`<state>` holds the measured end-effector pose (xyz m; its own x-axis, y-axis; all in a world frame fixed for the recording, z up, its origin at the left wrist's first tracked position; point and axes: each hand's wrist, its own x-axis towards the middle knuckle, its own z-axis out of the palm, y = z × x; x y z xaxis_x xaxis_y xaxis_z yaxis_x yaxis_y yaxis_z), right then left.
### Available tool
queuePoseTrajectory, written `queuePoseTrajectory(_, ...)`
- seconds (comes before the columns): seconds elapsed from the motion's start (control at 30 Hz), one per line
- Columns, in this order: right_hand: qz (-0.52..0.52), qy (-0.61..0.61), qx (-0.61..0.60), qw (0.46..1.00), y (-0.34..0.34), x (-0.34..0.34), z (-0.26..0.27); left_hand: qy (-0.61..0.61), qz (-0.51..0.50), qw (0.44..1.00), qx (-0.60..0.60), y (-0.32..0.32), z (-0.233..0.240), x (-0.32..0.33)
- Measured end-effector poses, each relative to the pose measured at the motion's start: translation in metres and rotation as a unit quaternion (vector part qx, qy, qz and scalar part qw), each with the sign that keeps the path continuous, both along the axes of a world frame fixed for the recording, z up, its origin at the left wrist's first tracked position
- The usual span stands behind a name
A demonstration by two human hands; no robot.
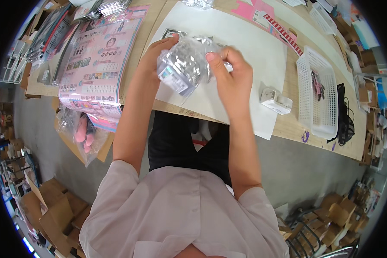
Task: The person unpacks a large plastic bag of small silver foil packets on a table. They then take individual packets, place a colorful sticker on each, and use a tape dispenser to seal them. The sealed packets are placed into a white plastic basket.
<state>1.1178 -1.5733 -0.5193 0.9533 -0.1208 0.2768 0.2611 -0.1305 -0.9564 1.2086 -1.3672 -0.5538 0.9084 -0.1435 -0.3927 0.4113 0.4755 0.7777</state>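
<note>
A clear plastic bag (188, 59) with shiny silvery contents hangs tilted between my two hands, above the near part of a white paper sheet (261, 51). My left hand (158, 51) grips the bag's left side, with the thumb near its top. On the other side, my right hand (233, 66) pinches its upper right edge between thumb and fingers. A white label (173, 80) with print and a barcode shows through the lower left of the bag. Just beyond my left fingertips lies a flat silver-edged packet (174, 33), partly hidden by the bag.
A white tape dispenser (276, 101) stands right of my right forearm, beside a white perforated basket (321, 113) holding scissors-like tools. Pink printed sheets (98, 61) overhang the table's left front edge. A red-and-white striped strip (282, 34) lies at the back right.
</note>
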Motion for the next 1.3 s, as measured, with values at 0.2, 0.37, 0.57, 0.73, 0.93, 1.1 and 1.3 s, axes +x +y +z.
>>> queuePoseTrajectory(0.2, 0.075, 0.059, -0.027, 0.995, -0.019, 0.013, -0.038, -0.064, -0.007, 0.995, 0.077, -0.003, -0.013, -0.008)
queuePoseTrajectory(0.37, 0.016, 0.096, 0.112, 0.989, -0.014, -0.002, -0.057, -0.3, -0.087, 0.912, 0.267, 0.007, -0.013, -0.046)
queuePoseTrajectory(0.57, -0.162, -0.061, -0.102, 0.98, 0.011, -0.022, -0.055, -0.387, 0.022, 0.771, 0.505, -0.009, -0.013, -0.071)
queuePoseTrajectory(0.73, -0.095, -0.137, -0.148, 0.975, 0.022, -0.05, -0.049, -0.348, 0.156, 0.732, 0.565, -0.009, -0.02, -0.067)
queuePoseTrajectory(0.93, -0.146, -0.166, -0.19, 0.957, 0.001, -0.058, -0.067, -0.41, 0.149, 0.662, 0.61, 0.008, -0.029, -0.074)
queuePoseTrajectory(1.1, -0.231, -0.099, -0.172, 0.953, -0.015, -0.057, -0.083, -0.527, 0.059, 0.656, 0.536, 0.02, -0.033, -0.086)
queuePoseTrajectory(1.3, -0.303, -0.038, -0.148, 0.941, -0.012, -0.018, -0.051, -0.451, 0.223, 0.537, 0.677, -0.001, -0.034, -0.12)
